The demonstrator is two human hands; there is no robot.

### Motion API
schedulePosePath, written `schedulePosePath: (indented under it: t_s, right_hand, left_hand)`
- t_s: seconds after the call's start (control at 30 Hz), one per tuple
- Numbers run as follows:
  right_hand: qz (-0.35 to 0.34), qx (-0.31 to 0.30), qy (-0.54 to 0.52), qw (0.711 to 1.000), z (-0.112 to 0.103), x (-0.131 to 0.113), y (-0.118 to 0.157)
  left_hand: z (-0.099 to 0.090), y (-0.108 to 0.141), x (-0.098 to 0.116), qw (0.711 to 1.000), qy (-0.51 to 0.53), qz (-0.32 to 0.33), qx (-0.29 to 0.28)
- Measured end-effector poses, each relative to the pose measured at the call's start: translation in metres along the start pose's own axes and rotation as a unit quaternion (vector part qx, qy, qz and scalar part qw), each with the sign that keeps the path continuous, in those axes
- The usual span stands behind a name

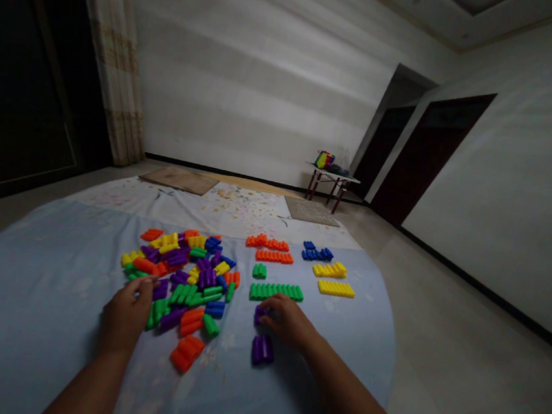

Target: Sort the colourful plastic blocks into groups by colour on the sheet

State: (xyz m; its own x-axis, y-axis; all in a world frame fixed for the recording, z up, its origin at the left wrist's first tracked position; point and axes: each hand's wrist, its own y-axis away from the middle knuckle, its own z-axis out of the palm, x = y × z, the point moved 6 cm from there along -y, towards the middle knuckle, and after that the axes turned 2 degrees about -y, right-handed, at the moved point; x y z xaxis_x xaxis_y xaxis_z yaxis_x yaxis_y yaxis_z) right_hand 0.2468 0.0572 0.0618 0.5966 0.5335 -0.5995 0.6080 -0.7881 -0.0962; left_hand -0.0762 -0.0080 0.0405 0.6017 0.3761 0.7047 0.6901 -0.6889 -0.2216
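A mixed pile of orange, yellow, green, blue and purple plastic pieces point(184, 292) lies on the cloth-covered table point(54, 283). At the pile's left edge is my left hand point(128, 313), thumb and fingers close together beside a purple piece; whether it grips anything is hidden. My right hand point(287, 319) is closed around a purple piece point(258, 315) just below a long green row point(276, 291). Nearer to me lies a purple group point(263, 350). A short green group point(259, 271) and orange rows point(274, 256) are farther back; yellow point(336, 289) and blue rows point(317, 254) are to the right.
Two flat boards, one brown point(180, 179) and one grey point(311, 211), lie at the table's far side. Beyond, a small side table point(332, 173) holds a colourful bag point(325, 159). An orange group point(187, 353) sits in front of the pile.
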Motion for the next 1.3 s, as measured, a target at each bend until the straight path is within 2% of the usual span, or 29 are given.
schedulePosePath:
  t_s: [0.17,0.43,0.63,0.83,1.03,1.17,1.3]
  right_hand:
    - [-0.013,0.052,-0.037,0.998,-0.004,0.003,0.016]
    - [-0.005,-0.004,-0.110,0.994,0.008,0.001,0.042]
    - [-0.029,0.024,-0.126,0.991,0.007,0.001,0.045]
    - [-0.025,-0.012,-0.094,0.995,0.014,0.006,0.048]
    - [-0.038,0.002,-0.100,0.994,0.014,0.006,0.048]
    - [-0.045,0.047,-0.120,0.991,0.006,0.009,0.046]
    - [-0.003,0.165,-0.100,0.981,-0.019,0.038,0.039]
  left_hand:
    - [0.000,0.000,0.000,1.000,0.008,0.002,-0.003]
    - [0.003,-0.002,0.000,1.000,0.002,0.000,-0.010]
    - [0.001,0.001,0.001,1.000,-0.007,-0.004,-0.013]
    - [0.000,0.002,0.003,1.000,-0.007,-0.012,-0.021]
    - [-0.001,0.003,0.005,1.000,-0.003,-0.009,-0.015]
    - [0.000,0.002,0.003,1.000,-0.013,-0.007,-0.017]
    - [0.000,0.000,0.002,0.999,-0.033,-0.010,-0.021]
